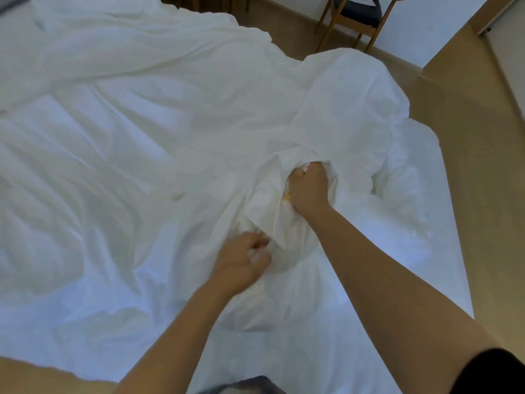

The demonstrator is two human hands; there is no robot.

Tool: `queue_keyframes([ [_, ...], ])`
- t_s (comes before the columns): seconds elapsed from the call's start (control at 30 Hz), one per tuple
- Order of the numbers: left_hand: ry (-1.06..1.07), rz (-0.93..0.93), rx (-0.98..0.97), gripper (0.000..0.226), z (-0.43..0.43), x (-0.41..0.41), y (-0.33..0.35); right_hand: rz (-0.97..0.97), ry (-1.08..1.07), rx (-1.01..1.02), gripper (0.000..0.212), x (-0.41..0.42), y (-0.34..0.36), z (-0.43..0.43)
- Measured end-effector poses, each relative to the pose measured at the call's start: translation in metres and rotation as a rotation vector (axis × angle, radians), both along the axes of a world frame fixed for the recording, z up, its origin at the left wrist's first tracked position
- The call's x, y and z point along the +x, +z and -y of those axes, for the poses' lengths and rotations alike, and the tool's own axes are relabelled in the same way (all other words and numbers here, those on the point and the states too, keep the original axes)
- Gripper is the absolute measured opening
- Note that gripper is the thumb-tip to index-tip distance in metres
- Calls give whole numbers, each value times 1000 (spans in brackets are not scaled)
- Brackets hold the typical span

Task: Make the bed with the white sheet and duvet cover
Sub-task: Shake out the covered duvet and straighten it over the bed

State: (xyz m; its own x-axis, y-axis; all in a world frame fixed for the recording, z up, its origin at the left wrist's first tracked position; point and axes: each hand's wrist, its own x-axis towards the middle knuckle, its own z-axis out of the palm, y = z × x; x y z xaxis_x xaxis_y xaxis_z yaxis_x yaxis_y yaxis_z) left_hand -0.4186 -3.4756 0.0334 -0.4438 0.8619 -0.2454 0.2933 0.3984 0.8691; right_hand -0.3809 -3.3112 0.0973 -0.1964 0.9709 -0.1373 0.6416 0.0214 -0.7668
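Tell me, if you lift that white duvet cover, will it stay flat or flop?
Probably floppy: the duvet cover lies in soft wrinkles and bunches where the right hand grips it. It would likely sag between grips; the left hand pinches another fold.

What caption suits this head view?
Left hand and right hand grip the bunched white duvet cover lying on the white sheet.

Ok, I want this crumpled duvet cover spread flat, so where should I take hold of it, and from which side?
Probably the loose flap between the left hand and right hand, which both grip the duvet cover. It is a free edge clear of the bunched heap toward the chair. Come from the near side, over the flatter cloth, and set your grip on its hem.
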Motion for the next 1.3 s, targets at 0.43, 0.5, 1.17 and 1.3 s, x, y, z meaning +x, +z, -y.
queue_keyframes([
  [0.43,-595,-197,-322,93,-89,92,114,79,-140,-20,35,196,44,123],
  [0.5,-629,-56,-441,80,-87,123,121,105,-112,-10,34,218,49,143],
  [1.17,-214,-148,-435,64,74,262,-50,-30,178,-472,10,373,-125,223],
  [1.3,-293,-184,-469,47,59,257,-54,-43,193,-456,15,354,-128,187],
])
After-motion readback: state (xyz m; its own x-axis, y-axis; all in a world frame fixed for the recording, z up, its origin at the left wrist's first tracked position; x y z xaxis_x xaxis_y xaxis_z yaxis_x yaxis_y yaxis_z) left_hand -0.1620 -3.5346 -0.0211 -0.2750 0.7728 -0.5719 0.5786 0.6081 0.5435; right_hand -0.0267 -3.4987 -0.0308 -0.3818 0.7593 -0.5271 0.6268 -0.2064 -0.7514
